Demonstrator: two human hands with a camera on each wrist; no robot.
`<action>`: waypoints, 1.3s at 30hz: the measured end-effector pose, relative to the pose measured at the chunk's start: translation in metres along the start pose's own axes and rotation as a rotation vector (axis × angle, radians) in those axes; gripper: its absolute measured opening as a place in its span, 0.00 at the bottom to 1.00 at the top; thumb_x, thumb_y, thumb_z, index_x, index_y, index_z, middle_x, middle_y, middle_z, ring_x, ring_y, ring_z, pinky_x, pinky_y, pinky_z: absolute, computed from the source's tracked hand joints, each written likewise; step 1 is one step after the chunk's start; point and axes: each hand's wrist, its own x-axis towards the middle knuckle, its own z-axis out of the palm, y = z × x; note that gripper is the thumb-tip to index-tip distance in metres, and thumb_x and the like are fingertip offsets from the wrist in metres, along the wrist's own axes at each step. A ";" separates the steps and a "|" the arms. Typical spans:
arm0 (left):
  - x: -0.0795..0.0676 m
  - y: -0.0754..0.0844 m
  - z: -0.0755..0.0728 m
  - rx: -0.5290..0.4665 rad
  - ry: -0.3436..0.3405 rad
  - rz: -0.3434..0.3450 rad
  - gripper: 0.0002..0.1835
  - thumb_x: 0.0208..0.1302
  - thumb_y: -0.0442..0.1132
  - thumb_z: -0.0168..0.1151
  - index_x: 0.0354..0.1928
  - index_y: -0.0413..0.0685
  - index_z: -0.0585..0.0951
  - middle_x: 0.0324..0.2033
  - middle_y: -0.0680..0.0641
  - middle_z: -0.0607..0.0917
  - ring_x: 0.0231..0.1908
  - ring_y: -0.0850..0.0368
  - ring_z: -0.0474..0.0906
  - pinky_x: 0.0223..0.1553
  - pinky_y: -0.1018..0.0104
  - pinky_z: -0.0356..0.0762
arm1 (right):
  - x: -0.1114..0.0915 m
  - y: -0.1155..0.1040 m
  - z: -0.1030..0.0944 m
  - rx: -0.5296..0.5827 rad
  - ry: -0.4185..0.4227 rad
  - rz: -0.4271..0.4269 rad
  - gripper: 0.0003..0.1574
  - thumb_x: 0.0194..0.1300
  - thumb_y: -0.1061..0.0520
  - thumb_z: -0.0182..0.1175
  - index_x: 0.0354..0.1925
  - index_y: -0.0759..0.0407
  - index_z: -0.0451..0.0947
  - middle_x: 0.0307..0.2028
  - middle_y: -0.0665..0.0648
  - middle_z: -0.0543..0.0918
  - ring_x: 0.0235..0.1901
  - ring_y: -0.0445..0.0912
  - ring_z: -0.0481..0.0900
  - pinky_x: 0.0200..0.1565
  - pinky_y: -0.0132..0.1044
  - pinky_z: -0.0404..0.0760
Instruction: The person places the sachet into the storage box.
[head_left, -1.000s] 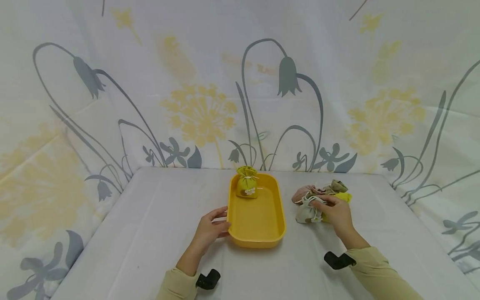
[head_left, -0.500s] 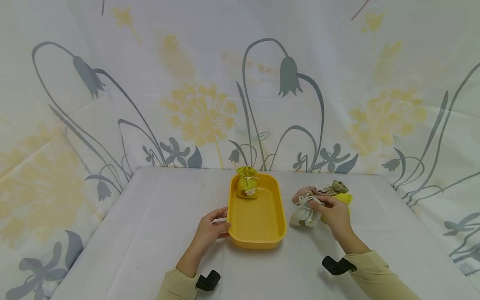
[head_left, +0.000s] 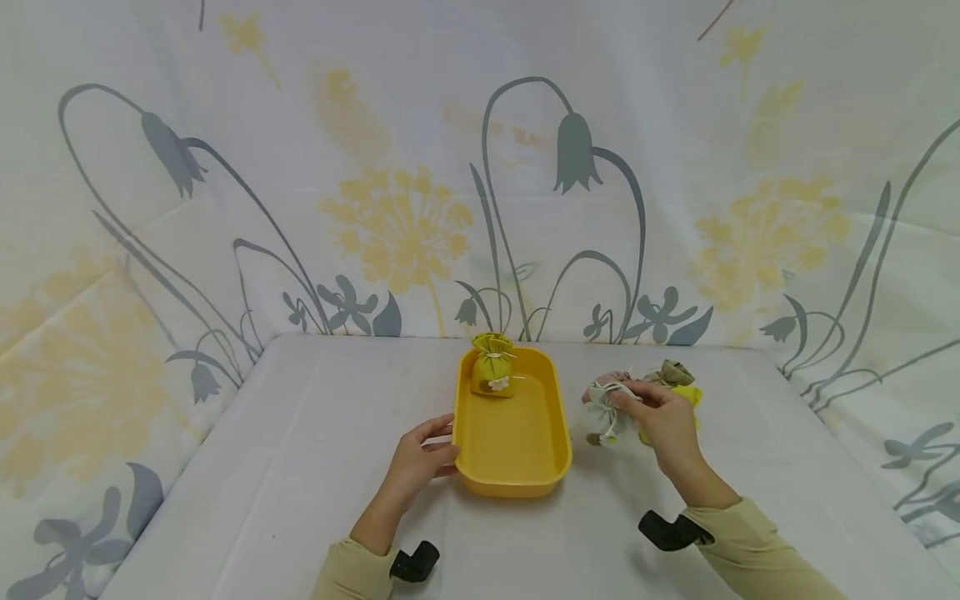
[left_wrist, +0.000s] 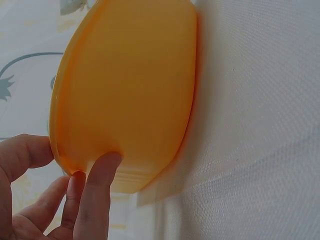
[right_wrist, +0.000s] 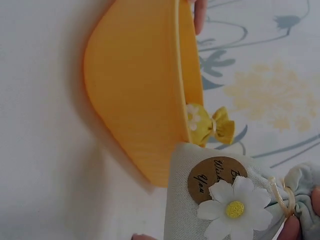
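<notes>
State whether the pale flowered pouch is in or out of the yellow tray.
Out: the right hand holds the pale pouch by its gathered top, to the right of the yellow tray.

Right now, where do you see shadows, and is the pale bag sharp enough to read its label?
Head view: faint shadow below the yellow tray; pale bag in the right hand slightly smeared, label unreadable. Left wrist view: soft shadow beside the tray. Right wrist view: bag sharp, label partly readable, soft shadow beside tray.
</notes>
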 end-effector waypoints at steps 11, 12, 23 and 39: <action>-0.001 0.001 0.001 0.023 0.021 0.004 0.27 0.59 0.29 0.60 0.62 0.36 0.69 0.52 0.36 0.73 0.44 0.49 0.79 0.38 0.60 0.80 | -0.001 -0.022 0.009 0.042 -0.046 -0.082 0.26 0.55 0.52 0.68 0.45 0.71 0.79 0.30 0.42 0.80 0.31 0.37 0.75 0.34 0.27 0.77; -0.001 0.001 0.001 0.027 0.023 0.005 0.27 0.59 0.29 0.60 0.62 0.36 0.69 0.52 0.36 0.73 0.44 0.49 0.79 0.38 0.60 0.80 | -0.001 -0.024 0.011 0.058 -0.057 -0.085 0.26 0.55 0.53 0.68 0.45 0.72 0.78 0.29 0.42 0.80 0.30 0.37 0.76 0.34 0.27 0.77; -0.002 0.002 0.000 0.048 0.031 0.023 0.28 0.58 0.29 0.61 0.62 0.35 0.69 0.51 0.36 0.74 0.44 0.48 0.79 0.38 0.60 0.80 | 0.004 -0.040 0.034 0.121 -0.138 -0.075 0.23 0.55 0.56 0.68 0.44 0.71 0.79 0.27 0.45 0.81 0.27 0.40 0.77 0.29 0.31 0.78; -0.001 0.000 0.001 0.168 0.080 0.031 0.26 0.56 0.32 0.64 0.59 0.39 0.74 0.47 0.43 0.78 0.44 0.51 0.78 0.44 0.61 0.77 | 0.018 -0.041 0.087 0.182 -0.164 -0.019 0.18 0.57 0.61 0.66 0.44 0.70 0.79 0.32 0.54 0.81 0.30 0.41 0.80 0.40 0.34 0.80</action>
